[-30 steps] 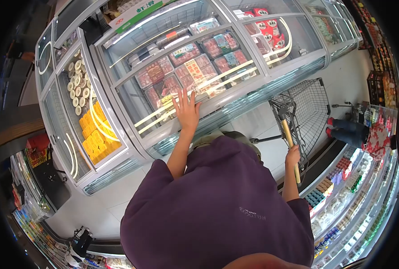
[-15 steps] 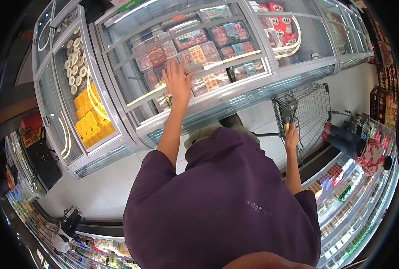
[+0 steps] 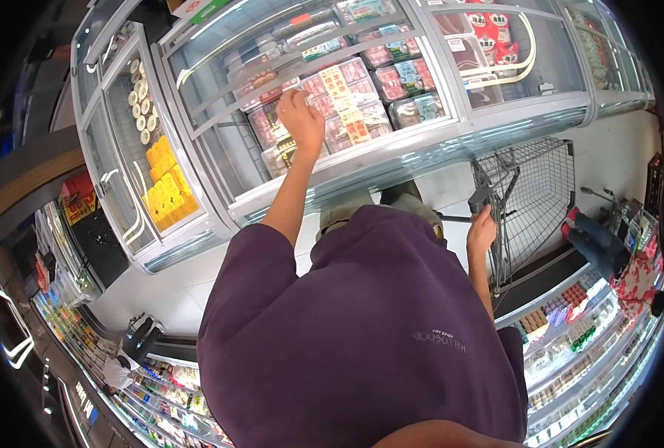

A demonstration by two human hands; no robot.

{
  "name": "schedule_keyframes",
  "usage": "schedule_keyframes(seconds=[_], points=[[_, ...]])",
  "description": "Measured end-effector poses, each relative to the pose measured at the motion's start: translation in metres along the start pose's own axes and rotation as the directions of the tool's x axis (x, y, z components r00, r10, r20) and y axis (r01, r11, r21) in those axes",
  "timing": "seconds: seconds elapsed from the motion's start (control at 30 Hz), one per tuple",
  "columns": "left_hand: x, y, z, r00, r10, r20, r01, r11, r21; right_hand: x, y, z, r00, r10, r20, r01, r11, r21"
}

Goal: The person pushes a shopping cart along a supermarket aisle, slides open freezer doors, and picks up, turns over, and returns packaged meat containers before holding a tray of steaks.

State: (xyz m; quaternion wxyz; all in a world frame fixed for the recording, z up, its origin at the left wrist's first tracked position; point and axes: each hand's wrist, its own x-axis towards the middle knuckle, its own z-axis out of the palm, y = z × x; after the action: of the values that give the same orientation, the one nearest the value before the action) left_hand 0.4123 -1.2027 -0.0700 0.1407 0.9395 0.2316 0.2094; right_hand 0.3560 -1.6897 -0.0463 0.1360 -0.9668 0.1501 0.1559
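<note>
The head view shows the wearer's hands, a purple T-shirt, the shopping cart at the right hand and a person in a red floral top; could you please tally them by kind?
Hands (left hand, right hand): 2
Purple T-shirt: 1
Shopping cart: 1
Person in red floral top: 1
Total: 5

From where I stand, the lid at upper centre is glossy clear glass, the packs below it shiny plastic, the rim smooth metal, the cart at right metal wire, the shirt matt cloth.
</note>
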Motion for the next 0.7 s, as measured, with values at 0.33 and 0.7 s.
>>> schedule_keyframes(seconds=[0.33,0.7], points=[[-0.071,-0.114,0.115,0.505,-0.355,0.787,0.237,0.933,0.27,0.003,0.004,0.007,1.0,-0.014,0.022,0.012,0.995,0.094],[-0.094,-0.182,0.11,0.383,-0.438,0.813,0.015,0.883,0.469,0.006,0.013,0.013,0.99,0.057,0.128,-0.1,0.929,0.356]])
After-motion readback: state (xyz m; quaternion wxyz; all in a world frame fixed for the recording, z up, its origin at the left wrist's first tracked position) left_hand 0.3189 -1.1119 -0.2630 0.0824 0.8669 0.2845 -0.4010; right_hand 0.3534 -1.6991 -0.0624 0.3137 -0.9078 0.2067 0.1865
